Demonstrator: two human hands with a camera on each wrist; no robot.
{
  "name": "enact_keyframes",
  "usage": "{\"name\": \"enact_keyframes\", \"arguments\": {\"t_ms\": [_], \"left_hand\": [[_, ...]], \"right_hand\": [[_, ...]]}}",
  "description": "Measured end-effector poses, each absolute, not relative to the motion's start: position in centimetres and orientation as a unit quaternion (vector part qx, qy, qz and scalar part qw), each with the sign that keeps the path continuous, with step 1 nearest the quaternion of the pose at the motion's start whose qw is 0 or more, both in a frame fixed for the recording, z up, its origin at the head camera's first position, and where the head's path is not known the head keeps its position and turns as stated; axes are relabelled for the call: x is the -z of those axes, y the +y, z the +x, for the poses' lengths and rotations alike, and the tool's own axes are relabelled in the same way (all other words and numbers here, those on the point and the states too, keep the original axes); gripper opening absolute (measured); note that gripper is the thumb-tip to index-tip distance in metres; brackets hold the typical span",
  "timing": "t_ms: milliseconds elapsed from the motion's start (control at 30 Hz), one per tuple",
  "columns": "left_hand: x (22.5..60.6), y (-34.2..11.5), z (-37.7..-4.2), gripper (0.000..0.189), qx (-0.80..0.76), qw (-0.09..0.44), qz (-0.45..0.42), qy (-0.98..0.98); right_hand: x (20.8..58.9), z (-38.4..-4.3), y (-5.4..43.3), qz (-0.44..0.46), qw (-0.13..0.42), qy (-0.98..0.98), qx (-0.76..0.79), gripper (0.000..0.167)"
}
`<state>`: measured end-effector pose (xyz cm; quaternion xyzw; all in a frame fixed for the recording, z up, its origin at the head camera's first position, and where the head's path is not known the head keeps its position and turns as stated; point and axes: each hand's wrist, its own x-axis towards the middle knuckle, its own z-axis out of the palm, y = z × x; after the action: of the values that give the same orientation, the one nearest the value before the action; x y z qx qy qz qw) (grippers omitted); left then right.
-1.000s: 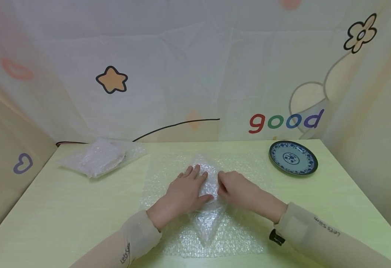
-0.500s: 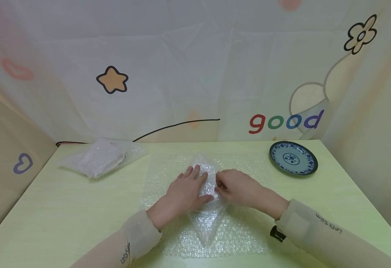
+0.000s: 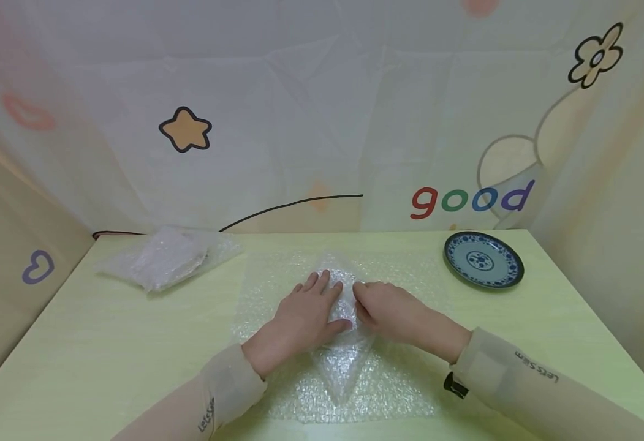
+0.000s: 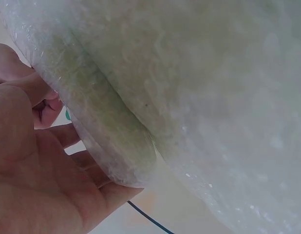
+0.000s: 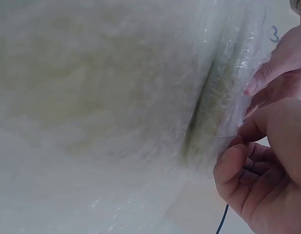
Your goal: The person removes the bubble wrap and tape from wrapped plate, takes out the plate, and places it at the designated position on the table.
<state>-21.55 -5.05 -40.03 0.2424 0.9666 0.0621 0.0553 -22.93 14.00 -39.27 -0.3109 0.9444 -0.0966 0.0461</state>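
Note:
A large sheet of bubble wrap (image 3: 404, 392) lies flat on the table. On its middle is a folded bubble wrap packet (image 3: 340, 367), pointed at its near end; whatever it encloses is hidden. My left hand (image 3: 305, 315) rests on the packet's left side with fingers spread. On the right side my right hand (image 3: 393, 309) has its fingers curled in, thumb and forefinger pinching at the wrap's edge. The right wrist view shows those fingertips (image 5: 233, 153) right at a clear edge of the wrap (image 5: 223, 112). In the left wrist view, the wrap (image 4: 106, 117) fills most of the picture.
At the back right stands a blue patterned plate (image 3: 481, 260) with a dark rim. Another bubble-wrapped bundle (image 3: 170, 257) lies at the back left. A printed curtain (image 3: 322, 122) hangs right behind the table's far edge.
My right hand loosened its fingers and shifted slightly left, then curled them in again at the packet. The left hand, plate and other bundle have stayed in place.

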Motion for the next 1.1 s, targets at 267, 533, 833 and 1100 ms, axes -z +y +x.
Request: {"name": "enact_keyframes", "arguments": {"t_ms": [267, 533, 833, 1100], "left_hand": [[40.1, -5.1, -21.5, 0.075, -0.061, 0.05, 0.246, 0.966], [40.0, -5.1, -21.6, 0.075, -0.063, 0.052, 0.243, 0.967], [40.1, -5.0, -21.7, 0.075, -0.052, 0.053, 0.243, 0.967], [40.2, -5.0, -21.7, 0.076, -0.052, 0.056, 0.241, 0.968]], "right_hand": [[39.7, -22.9, 14.2, -0.308, 0.024, 0.942, 0.133, 0.011], [39.8, -22.7, 14.6, -0.273, 0.018, 0.946, 0.177, 0.009], [39.9, -22.5, 15.2, -0.267, -0.035, 0.936, 0.226, 0.026], [39.5, -22.8, 15.8, -0.281, -0.04, 0.92, 0.27, 0.028]]}}
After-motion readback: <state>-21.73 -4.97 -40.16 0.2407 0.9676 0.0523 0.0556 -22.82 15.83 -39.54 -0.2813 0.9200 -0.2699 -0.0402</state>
